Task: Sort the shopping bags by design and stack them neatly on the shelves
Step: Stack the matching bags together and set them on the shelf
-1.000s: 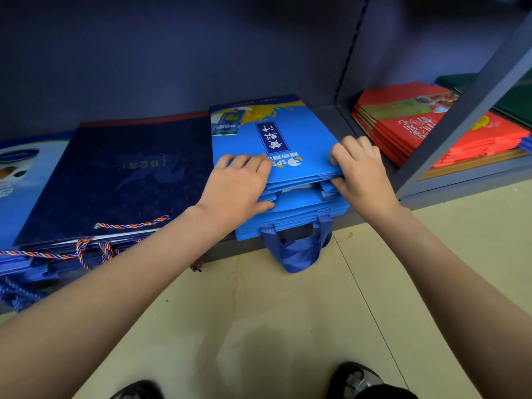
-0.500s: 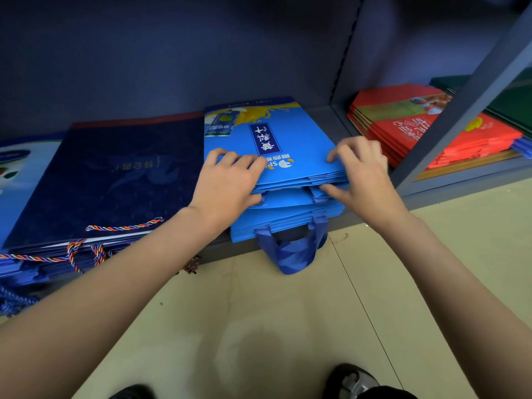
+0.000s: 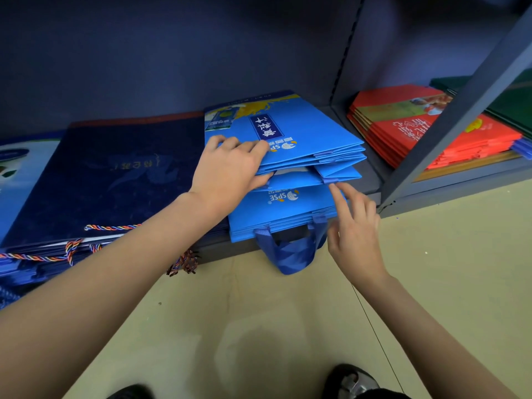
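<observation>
A stack of bright blue shopping bags (image 3: 299,133) with white lettering lies on the bottom shelf, its dark blue fabric handles (image 3: 290,251) hanging over the front edge. My left hand (image 3: 230,171) grips the upper bags at their near left edge, fingers on top and thumb beneath, lifting them off the lower bags (image 3: 285,208). My right hand (image 3: 354,228) is off the stack at its near right corner, fingers loosely spread, the index fingertip by a small fabric tab. Left of this pile lies a stack of navy bags (image 3: 115,174) with braided rope handles.
Red bags (image 3: 426,133) are stacked in the neighbouring shelf bay on the right, behind a grey metal upright (image 3: 449,133). A pale blue-and-white bag (image 3: 20,171) lies at the far left. Beige floor (image 3: 259,326) runs in front; my shoes show at the bottom edge.
My right hand let go of the upper bags and dropped to the near right corner. My left hand has raised the upper bags, widening the gap above the lower ones.
</observation>
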### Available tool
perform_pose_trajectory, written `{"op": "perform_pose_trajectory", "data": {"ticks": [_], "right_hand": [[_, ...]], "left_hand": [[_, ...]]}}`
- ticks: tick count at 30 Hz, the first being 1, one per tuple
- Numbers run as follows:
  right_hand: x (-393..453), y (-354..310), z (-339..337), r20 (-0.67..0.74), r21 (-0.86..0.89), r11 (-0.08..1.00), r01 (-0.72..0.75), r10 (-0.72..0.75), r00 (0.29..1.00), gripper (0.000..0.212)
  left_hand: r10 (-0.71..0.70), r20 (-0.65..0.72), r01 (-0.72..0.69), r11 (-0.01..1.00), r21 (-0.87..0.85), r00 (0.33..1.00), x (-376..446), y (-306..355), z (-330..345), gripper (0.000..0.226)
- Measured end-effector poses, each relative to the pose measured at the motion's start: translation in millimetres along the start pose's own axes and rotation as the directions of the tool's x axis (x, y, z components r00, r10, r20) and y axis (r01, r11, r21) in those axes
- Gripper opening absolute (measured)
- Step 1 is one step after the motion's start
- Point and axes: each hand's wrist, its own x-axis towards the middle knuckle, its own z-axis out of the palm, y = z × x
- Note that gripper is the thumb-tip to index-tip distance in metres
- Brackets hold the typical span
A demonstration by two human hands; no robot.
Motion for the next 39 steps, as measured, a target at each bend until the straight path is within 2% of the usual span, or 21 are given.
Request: {"op": "perform_pose_trajectory", "data": {"ticks": [7,13,17,21,23,27,29,30,33,36,37,39], "right_hand": [[2,1,1,-0.006,-0.052,0.999,-0.005,0.004,1.0,0.061],[-2,-10,11,0.01,-0.069,0.991,-0.117,0.118,0.993,0.068],[2,-18,15,0.037,-0.13,0.981,-0.141,0.147,0.988,0.069],[0,-34,23,0.194,-0.173,0.955,-0.242,0.274,0.942,0.077],[-6,-35,26,0.264,-0.179,0.951,-0.251,0.293,0.919,0.081],[-5,-27,18,0.432,-0.205,0.968,-0.147,0.225,0.873,0.084],[-2,-21,16,0.57,-0.107,0.984,-0.142,0.178,0.802,0.081],[0,-21,14,0.584,-0.052,0.987,-0.153,0.154,0.797,0.08],[4,-32,-1,0.53,0.023,0.992,-0.124,0.093,0.843,0.074],[-4,-39,-5,0.29,-0.013,1.0,0.007,-0.003,0.957,0.06],[-7,-41,-5,0.232,0.006,1.0,0.026,-0.026,0.972,0.057],[-15,-46,-2,0.226,0.056,0.993,0.101,-0.111,0.968,0.062]], "left_hand": [[0.019,-0.027,-0.019,1.0,0.011,0.999,-1,1,3,0.044],[0.035,-0.048,-0.035,0.999,-0.005,0.998,-1,6,5,0.05],[0.035,-0.079,-0.036,0.999,-0.01,0.996,-3,5,6,0.048],[0.039,-0.108,-0.037,0.999,0.026,0.993,-2,6,8,0.046],[0.059,-0.089,-0.052,0.996,0.078,0.994,-6,9,13,0.047],[0.067,-0.022,-0.065,0.994,0.09,0.997,-22,16,26,0.058],[0.05,-0.001,-0.05,0.996,0.068,0.999,-24,18,28,0.06],[0.047,0.003,-0.047,0.997,0.054,0.999,-24,18,27,0.06],[0.041,0.014,-0.042,0.999,0.031,0.999,-20,17,25,0.057],[0.048,0.026,-0.049,0.997,0.056,0.999,-21,17,23,0.057],[0.048,0.029,-0.049,0.997,0.054,0.998,-20,17,22,0.056],[0.045,0.03,-0.046,0.998,0.044,0.999,-19,15,19,0.055]]}}
